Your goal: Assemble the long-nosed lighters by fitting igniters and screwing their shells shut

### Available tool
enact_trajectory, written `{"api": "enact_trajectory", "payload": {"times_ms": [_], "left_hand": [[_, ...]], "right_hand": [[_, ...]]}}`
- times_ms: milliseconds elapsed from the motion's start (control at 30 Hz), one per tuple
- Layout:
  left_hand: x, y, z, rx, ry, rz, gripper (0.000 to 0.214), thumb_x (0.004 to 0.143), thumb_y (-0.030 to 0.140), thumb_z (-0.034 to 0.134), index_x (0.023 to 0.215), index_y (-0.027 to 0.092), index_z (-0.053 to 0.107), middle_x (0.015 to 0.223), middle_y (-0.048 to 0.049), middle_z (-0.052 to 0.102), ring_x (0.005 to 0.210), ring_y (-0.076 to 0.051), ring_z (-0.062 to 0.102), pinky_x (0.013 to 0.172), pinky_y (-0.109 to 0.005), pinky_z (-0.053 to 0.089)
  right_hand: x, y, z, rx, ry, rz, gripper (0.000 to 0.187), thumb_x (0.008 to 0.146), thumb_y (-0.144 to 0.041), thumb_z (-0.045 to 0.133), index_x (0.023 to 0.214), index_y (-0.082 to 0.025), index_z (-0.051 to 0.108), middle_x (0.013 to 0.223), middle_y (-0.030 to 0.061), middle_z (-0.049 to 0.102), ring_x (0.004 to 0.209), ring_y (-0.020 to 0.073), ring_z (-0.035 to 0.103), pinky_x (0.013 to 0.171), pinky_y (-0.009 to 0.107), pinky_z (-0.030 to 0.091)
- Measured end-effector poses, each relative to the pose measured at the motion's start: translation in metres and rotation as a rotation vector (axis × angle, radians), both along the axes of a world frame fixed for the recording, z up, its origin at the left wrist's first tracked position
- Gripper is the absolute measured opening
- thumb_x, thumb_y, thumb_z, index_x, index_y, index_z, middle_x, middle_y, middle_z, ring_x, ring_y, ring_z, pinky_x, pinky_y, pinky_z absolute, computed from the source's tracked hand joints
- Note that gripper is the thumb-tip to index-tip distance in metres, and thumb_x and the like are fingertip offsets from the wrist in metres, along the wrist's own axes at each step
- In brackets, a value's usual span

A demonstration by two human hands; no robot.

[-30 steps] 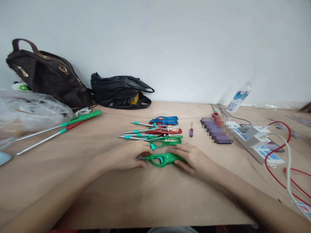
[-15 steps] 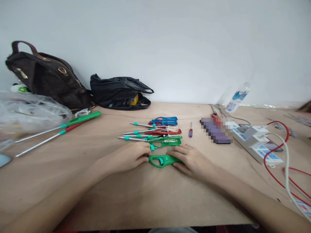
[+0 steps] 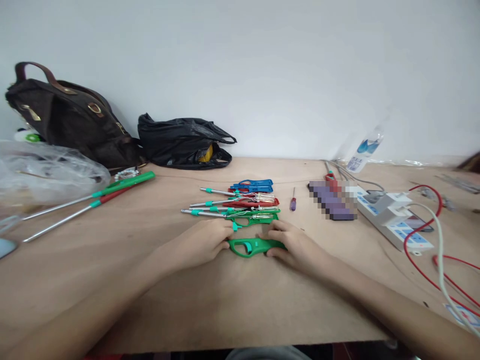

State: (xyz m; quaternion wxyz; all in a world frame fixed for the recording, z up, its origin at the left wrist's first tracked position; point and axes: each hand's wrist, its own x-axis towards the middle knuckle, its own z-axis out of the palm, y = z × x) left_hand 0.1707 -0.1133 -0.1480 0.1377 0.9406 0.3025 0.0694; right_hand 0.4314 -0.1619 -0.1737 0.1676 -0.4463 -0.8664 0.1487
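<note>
A green plastic lighter handle (image 3: 250,246) lies on the wooden table (image 3: 232,305) in front of me. My left hand (image 3: 204,241) is closed over its left end and hides the tip. My right hand (image 3: 294,245) has its fingers curled round the handle's right end. Just beyond the hands lies a row of several long-nosed lighters (image 3: 240,205) in green, red and blue, with metal tubes pointing left.
Two long green and red lighters (image 3: 93,197) lie at the left beside a clear plastic bag (image 3: 45,172). A brown handbag (image 3: 71,120) and black bag (image 3: 183,142) stand by the wall. A small screwdriver (image 3: 293,200), power strip (image 3: 390,217) with red cables and a bottle (image 3: 365,150) are at the right.
My left hand has slid right over the handle's left end, covering the dark tip that showed a second ago. My right hand's fingers have curled more tightly on the handle.
</note>
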Motion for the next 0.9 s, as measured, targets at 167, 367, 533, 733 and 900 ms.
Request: {"api": "enact_trajectory", "payload": {"times_ms": [167,367,533,733,900], "left_hand": [[0.000,-0.003,-0.003,-0.032,0.056,0.082,0.011,0.089,0.022,0.048,0.085,0.018,0.057,0.092,-0.0057,0.063,0.081,-0.022,0.058,0.070,-0.032,0.045],[0.002,-0.008,0.003,-0.022,-0.061,0.133,0.016,0.092,0.014,0.041,0.098,0.018,0.056,0.099,-0.0054,0.063,0.089,-0.022,0.058,0.075,-0.034,0.046],[0.004,-0.005,0.002,0.134,-0.072,0.045,0.022,0.090,0.009,0.042,0.099,0.016,0.061,0.101,-0.0070,0.062,0.095,-0.022,0.058,0.079,-0.034,0.048],[0.003,-0.002,0.000,0.402,-0.044,-0.042,0.023,0.093,0.009,0.040,0.098,0.015,0.061,0.095,-0.0076,0.063,0.088,-0.022,0.058,0.074,-0.032,0.048],[0.014,-0.012,-0.004,0.728,-0.078,-0.123,0.029,0.097,0.008,0.034,0.089,0.013,0.062,0.083,-0.0069,0.060,0.075,-0.020,0.055,0.067,-0.029,0.044]], "right_hand": [[-0.001,0.002,0.002,-0.196,0.098,-0.059,0.032,0.076,-0.013,0.073,0.105,-0.016,0.060,0.106,0.0071,0.063,0.101,0.0219,0.059,0.086,0.034,0.047],[-0.001,-0.002,0.006,-0.206,0.080,-0.136,0.021,0.085,-0.019,0.062,0.103,-0.017,0.052,0.098,0.0064,0.067,0.083,0.0200,0.062,0.069,0.029,0.044],[0.003,0.000,0.007,-0.073,-0.053,-0.079,0.023,0.095,-0.023,0.049,0.116,-0.016,0.055,0.104,0.0128,0.070,0.090,0.0239,0.066,0.070,0.030,0.042],[0.003,-0.002,0.012,0.156,-0.246,-0.095,0.014,0.093,-0.024,0.051,0.101,-0.015,0.059,0.083,0.0091,0.070,0.073,0.0233,0.065,0.061,0.029,0.036],[-0.011,-0.010,0.010,0.354,-0.341,-0.013,0.012,0.088,-0.009,0.051,0.098,-0.014,0.054,0.086,0.0077,0.068,0.068,0.0206,0.063,0.062,0.031,0.037]]}}
